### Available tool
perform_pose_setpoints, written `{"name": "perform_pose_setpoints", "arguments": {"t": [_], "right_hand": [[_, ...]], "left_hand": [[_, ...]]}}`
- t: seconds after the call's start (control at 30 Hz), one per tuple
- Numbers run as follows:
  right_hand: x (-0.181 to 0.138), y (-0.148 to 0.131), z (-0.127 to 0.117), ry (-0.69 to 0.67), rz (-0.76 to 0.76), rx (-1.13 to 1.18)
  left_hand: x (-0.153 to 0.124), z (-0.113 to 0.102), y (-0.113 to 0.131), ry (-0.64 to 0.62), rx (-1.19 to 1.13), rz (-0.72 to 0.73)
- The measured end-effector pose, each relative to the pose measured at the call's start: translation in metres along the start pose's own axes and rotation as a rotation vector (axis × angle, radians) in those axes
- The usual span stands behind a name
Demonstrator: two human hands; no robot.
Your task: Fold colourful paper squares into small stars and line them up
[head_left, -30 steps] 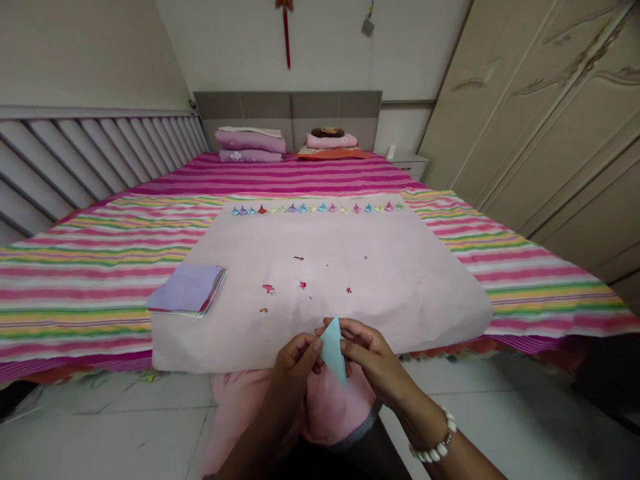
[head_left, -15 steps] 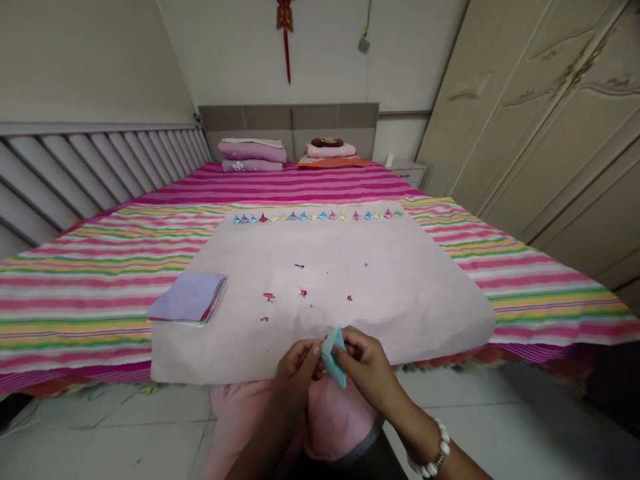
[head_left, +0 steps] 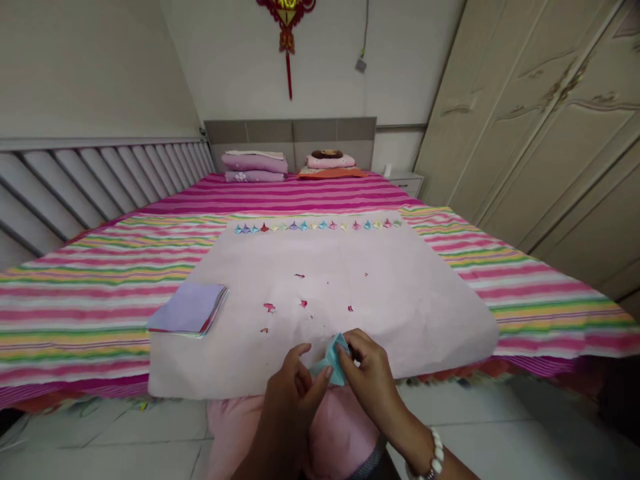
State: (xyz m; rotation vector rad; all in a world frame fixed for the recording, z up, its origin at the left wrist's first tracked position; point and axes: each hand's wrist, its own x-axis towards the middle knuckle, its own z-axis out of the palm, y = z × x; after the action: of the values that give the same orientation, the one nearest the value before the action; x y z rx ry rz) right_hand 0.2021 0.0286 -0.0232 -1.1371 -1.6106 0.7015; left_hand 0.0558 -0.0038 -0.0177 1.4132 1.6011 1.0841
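A light blue piece of folded origami paper (head_left: 336, 360) is held up in front of me, just over the near edge of the white sheet (head_left: 400, 300). My right hand (head_left: 367, 363) pinches its right side, the thumb pressed on the front near an upper fold. From the left, my left hand (head_left: 296, 393) has its thumb against a flap that stretches toward it. Its index finger is raised off the paper, and the other fingers are curled behind, partly hidden. Small folded paper pieces (head_left: 294, 226) in many colours form a row along the sheet's far edge.
A stack of coloured paper (head_left: 187, 308), lilac on top, lies at the sheet's left. Several red scraps (head_left: 269, 307) are scattered mid-sheet. The sheet rests on a striped bedspread (head_left: 90, 287). Folded bedding (head_left: 255, 164) sits by the headboard, and a wardrobe (head_left: 525, 127) stands right.
The blue paper has turned, and a flap now spreads out to the left. My left index finger has lifted away from it. The view has tilted slightly upward.
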Motion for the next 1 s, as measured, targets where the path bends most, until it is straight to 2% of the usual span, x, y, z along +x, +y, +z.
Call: {"name": "perform_pose_setpoints", "arguments": {"t": [0.23, 0.4, 0.63, 0.73, 0.8, 1.0], "right_hand": [[-0.004, -0.006, 0.009, -0.019, -0.119, -0.024], [-0.010, -0.010, 0.018, -0.105, -0.142, 0.015], [-0.012, -0.007, 0.019, -0.075, -0.078, -0.042], [-0.010, -0.008, 0.016, -0.066, -0.090, -0.019], [-0.009, -0.007, 0.014, -0.052, -0.111, 0.028], [-0.003, -0.004, 0.008, -0.048, -0.047, 0.299]], "left_hand": [[0.003, 0.005, -0.006, -0.102, -0.024, 0.020], [0.008, 0.003, -0.007, -0.048, -0.033, 0.088], [0.013, 0.004, -0.009, -0.045, -0.048, 0.111], [0.015, 0.004, -0.009, -0.023, -0.156, 0.096], [0.017, 0.004, -0.009, -0.051, -0.282, 0.049], [0.022, 0.000, -0.009, -0.106, -0.594, -0.038]]}}
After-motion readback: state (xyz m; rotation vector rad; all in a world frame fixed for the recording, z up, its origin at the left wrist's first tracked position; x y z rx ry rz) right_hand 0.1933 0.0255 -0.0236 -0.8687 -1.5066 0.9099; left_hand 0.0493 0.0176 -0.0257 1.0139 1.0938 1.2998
